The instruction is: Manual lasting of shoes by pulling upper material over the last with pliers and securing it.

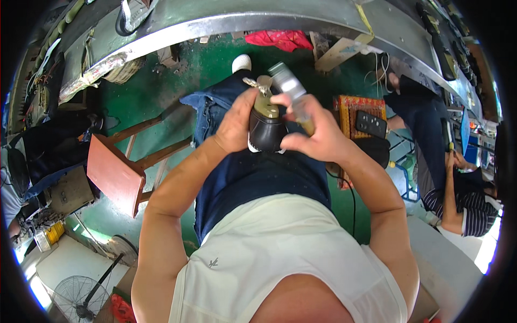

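Observation:
Above my lap, a black leather shoe upper is fitted round an olive-green shoe last, with pale lining at the upper's lower edge. My left hand is closed against the left side of the upper and last. A small brown disc and a pale knobbly piece show at the last's far end. My right hand grips a motion-blurred tool with a silvery far part and a yellowish handle end. It slants over the last's right side; I cannot tell its exact kind or whether it touches.
A metal-edged workbench curves across the far side. At left stands a reddish wooden stool. To my right, a black remote-like device lies on a patterned red-yellow box. Another person sits at right; a fan stands lower left.

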Tool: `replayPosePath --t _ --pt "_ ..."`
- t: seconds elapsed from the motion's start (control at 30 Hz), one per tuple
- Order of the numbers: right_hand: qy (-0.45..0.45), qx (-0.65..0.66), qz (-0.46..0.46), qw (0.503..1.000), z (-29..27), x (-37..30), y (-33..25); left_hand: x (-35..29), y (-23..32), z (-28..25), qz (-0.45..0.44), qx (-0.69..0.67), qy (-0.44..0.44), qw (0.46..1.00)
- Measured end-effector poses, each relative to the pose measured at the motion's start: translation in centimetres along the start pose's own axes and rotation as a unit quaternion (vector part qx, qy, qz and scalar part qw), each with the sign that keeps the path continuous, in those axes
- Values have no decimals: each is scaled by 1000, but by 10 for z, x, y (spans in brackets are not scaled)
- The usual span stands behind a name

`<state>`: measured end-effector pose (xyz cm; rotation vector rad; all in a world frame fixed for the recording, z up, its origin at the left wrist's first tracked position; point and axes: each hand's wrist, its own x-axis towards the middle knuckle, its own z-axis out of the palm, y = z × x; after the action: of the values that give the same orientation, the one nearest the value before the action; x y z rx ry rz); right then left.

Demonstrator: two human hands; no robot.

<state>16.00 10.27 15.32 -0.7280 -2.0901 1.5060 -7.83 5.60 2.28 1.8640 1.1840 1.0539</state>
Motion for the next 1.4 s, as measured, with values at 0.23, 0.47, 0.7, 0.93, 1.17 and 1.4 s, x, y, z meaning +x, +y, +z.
replayPosePath --t 0.23,0.47,0.7,0.93,1.17,1.4 --pt "153 221 174 948 24 -2 47 46 42 -47 319 189 117 921" --pt "167 122 81 975 18 -3 51 40 50 -57 312 263 72 910" --pt "148 129 152 969 17 -11 68 28 53 -27 199 178 103 958" --pt "160 110 215 957 29 -12 68 36 52 4 -270 -195 79 940" --pt "132 242 367 888 45 -35 107 13 24 25 -484 -216 8 848" --pt "86 171 366 911 23 -51 94 -2 32 22 -435 -473 -38 766"
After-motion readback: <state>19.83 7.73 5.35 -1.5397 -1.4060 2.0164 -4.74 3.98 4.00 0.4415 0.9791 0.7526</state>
